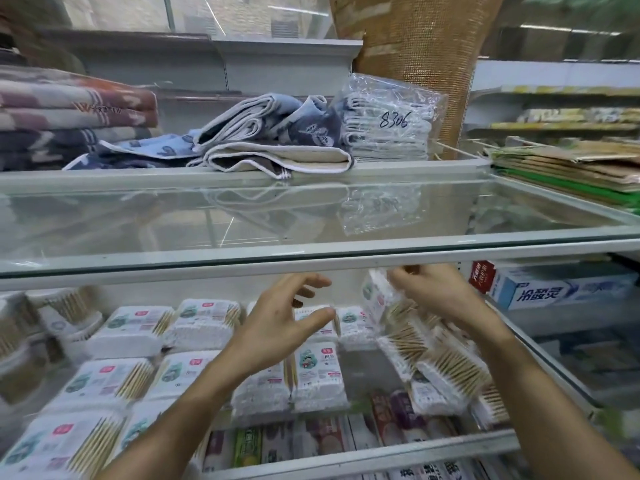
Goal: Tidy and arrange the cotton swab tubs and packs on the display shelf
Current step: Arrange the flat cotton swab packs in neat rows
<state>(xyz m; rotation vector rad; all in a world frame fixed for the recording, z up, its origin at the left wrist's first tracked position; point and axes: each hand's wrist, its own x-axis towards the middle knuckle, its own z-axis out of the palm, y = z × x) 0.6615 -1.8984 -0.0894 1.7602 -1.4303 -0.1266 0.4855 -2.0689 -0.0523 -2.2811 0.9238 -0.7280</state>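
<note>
- A chain of cotton swab packs [429,348] hangs above the right end of the display shelf [381,452]. Its long axis slants from the top pack at upper left down to the lower right. It is blurred.
- The right hand [440,292] grips the chain at its top end, fingers curled round the uppermost pack.
- The left hand [280,320] hovers just beside it, fingers spread wide and holding nothing.
- Flat swab packs [131,330] lie in rows on the shelf below, with round tubs [65,313] at the far left.
- A toothpaste box [554,289] sits to the right.
- Folded towels [270,140] lie on the glass shelf [311,258] above.
</note>
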